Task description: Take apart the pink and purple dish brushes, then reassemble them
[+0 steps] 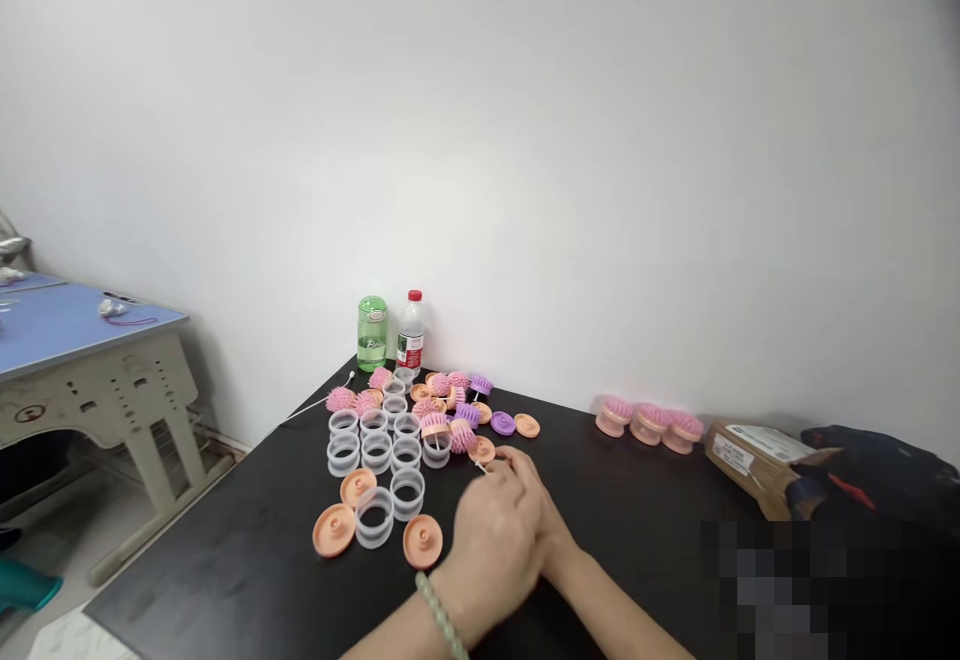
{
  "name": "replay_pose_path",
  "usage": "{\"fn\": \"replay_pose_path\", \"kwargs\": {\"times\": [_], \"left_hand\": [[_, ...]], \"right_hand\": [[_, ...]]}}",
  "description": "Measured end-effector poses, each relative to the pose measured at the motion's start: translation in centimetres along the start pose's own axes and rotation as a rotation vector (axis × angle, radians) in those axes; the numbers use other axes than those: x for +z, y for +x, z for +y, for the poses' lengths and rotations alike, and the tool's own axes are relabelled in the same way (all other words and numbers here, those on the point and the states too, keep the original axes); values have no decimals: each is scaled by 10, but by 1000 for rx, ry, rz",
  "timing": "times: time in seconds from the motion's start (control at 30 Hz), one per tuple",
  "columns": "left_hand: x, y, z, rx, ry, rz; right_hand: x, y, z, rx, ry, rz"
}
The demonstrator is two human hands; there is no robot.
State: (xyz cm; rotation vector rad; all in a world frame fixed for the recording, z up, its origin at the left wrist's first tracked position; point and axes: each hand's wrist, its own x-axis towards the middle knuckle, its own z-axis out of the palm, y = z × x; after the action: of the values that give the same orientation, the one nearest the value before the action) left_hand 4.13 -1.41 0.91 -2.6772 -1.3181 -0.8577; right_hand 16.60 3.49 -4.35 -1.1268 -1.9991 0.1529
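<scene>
Broadly, counter: a black counter filled the lower frame, with a blue-topped desk at far left.
Things: clear plastic rings, peach discs and pink bristle heads lay upper left of the hands.
Hands: the left hand overlapped the right hand.
Fingers: bunched, near a peach disc; a thin white stem showed at their tips, any pinch unclear.

view: head-worn | faces: forward and down | range: close above black table and hands
</scene>
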Motion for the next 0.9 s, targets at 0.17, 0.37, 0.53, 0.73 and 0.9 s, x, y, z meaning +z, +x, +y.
{"fn": "replay_pose_path", "kwargs": {"times": [0.17,0.37,0.53,0.73,0.9], "left_hand": [[-34,9,-40,-453,260,-129],[-43,-1,-70,-529,273,-251],[-47,2,-55,-419,195,-200],[-37,7,-19,-158,-575,-77],[-15,6,-5,-284,-1349,-92]], "right_hand": [[-25,-31,4,105,-30,-1],[-48,-60,-2,170,-32,14],[-64,-63,-5,207,17,130],[-88,-56,-12,286,208,223],[-97,-58,-20,288,304,298]]}}
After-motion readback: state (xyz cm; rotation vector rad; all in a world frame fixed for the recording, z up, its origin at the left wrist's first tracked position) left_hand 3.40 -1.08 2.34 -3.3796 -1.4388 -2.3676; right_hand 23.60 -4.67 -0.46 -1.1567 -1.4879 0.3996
